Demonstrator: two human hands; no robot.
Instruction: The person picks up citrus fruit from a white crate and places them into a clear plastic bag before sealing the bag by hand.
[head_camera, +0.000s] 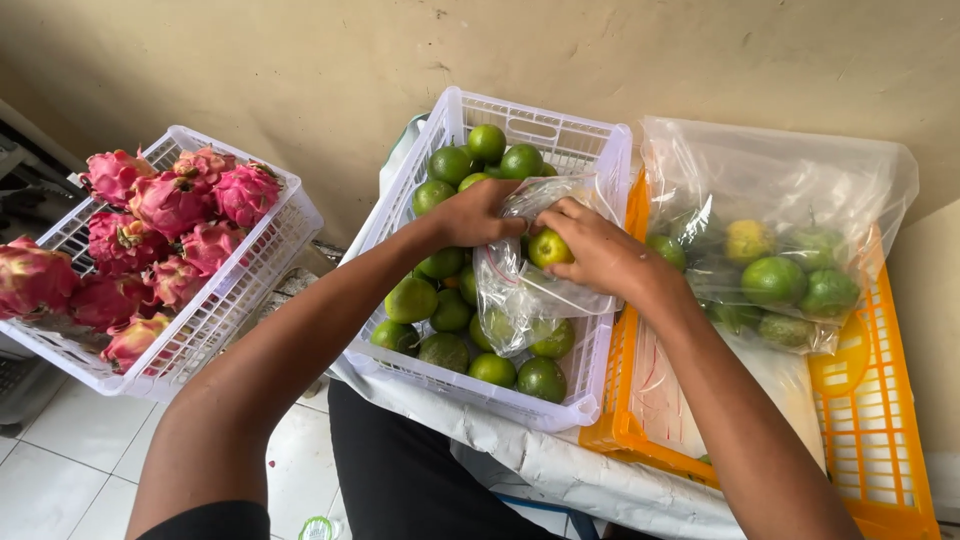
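A white plastic basket in the middle holds several green citrus fruits. Over it, my left hand grips the mouth of a small clear plastic bag with fruit inside. My right hand holds a yellow-green citrus fruit at the bag's opening, its fingers curled around it. The bag hangs down into the basket, resting on the fruit below.
To the left, a white basket is piled with pink dragon fruits. At right, an orange crate carries a large clear bag of green and yellow fruits. A beige wall runs behind; white floor tiles lie below left.
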